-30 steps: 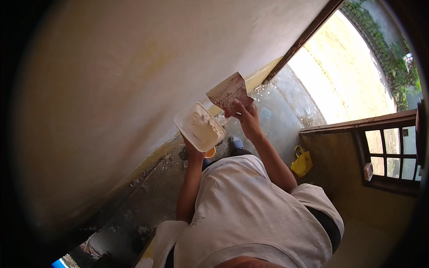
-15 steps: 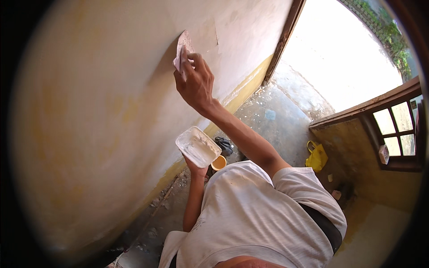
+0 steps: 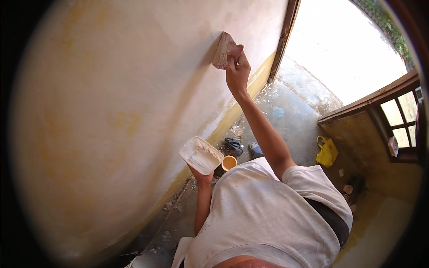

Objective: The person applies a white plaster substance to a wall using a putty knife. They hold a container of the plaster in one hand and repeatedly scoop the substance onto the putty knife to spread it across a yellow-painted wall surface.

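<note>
My right hand (image 3: pixel 238 73) is closed on the handle of a putty knife (image 3: pixel 222 50) with a broad, smeared blade. The blade's edge lies against the pale wall (image 3: pixel 134 80), high up toward the doorway, and casts a long shadow on it. Lower down, my left hand (image 3: pixel 201 175) grips a white rectangular plastic tub (image 3: pixel 185 154) from beneath. White putty (image 3: pixel 203 157) coats the tub's inside, which tilts toward me. Most of the left fingers are hidden under the tub. Yellow patches show through the white coat on the wall.
Below the tub stands a small orange-lined bucket (image 3: pixel 229 163), beside dark sandals (image 3: pixel 233 146). A yellow bag (image 3: pixel 327 152) lies on the floor at right. The brown door frame (image 3: pixel 284 35) borders the wall, and a window (image 3: pixel 400 118) stands far right. Debris dots the floor (image 3: pixel 286 129).
My right hand has moved right along the wall with the putty knife, whose blade face now shows more fully. The tub sits slightly lower and further right in the picture as the view shifts.
</note>
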A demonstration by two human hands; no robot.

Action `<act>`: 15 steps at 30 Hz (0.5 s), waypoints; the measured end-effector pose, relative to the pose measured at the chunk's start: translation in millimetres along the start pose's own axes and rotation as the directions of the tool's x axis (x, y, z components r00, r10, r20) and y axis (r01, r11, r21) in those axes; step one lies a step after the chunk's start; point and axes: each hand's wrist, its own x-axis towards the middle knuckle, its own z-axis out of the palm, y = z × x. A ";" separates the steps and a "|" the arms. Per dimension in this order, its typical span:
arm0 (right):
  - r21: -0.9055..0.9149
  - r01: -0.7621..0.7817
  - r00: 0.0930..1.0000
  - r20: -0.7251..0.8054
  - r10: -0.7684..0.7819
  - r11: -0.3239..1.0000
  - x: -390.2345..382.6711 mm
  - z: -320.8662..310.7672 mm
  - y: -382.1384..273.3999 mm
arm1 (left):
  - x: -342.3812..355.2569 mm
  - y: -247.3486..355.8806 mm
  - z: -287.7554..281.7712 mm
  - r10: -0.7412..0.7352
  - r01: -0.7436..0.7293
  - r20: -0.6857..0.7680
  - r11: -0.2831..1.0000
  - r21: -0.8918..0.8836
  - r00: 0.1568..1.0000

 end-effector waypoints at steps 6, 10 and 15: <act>-0.131 0.430 0.902 0.021 -0.431 0.893 -55.8 28.6 -28.2 | 1.9 1.7 1.2 -0.179 0.138 -0.103 0.938 -0.317 0.978; -0.032 0.556 0.813 0.229 -0.536 0.830 -101.3 21.8 -28.0 | 5.1 0.6 -7.9 -0.177 0.150 -0.072 0.947 -0.283 0.982; -0.137 0.469 0.883 0.058 -0.465 0.873 -65.0 2.2 -32.0 | 6.1 -2.7 -10.0 -0.109 0.086 -0.083 0.968 -0.236 0.991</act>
